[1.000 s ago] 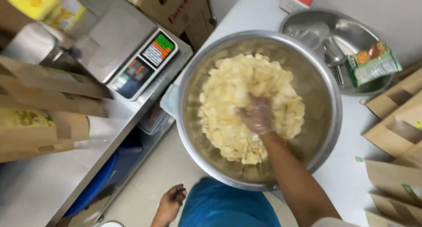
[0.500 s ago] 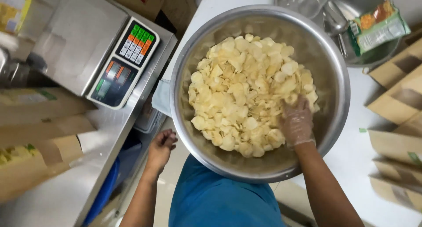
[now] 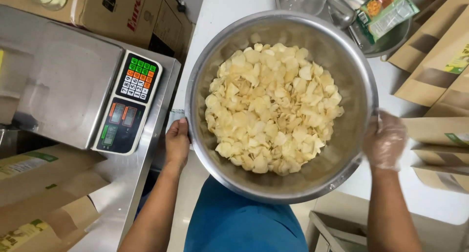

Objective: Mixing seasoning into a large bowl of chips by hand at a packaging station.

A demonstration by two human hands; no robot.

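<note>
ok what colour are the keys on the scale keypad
Green keys on top, orange below them, then white, on the scale keypad; the head view shows it clearly.

- The chips [image 3: 273, 108] are coloured pale yellow, with some golden edges.
- The bowl [image 3: 351, 71] around them is seen as plain shiny silver.
- Left of the bowl, the scale [image 3: 73, 91] is grey; its keypad [image 3: 138, 79] is patterned with green, orange and white keys.
- Right of the bowl, the paper bags [image 3: 435, 52] are brown.
- Below the bowl, blue clothing [image 3: 239, 222] is seen.
</note>
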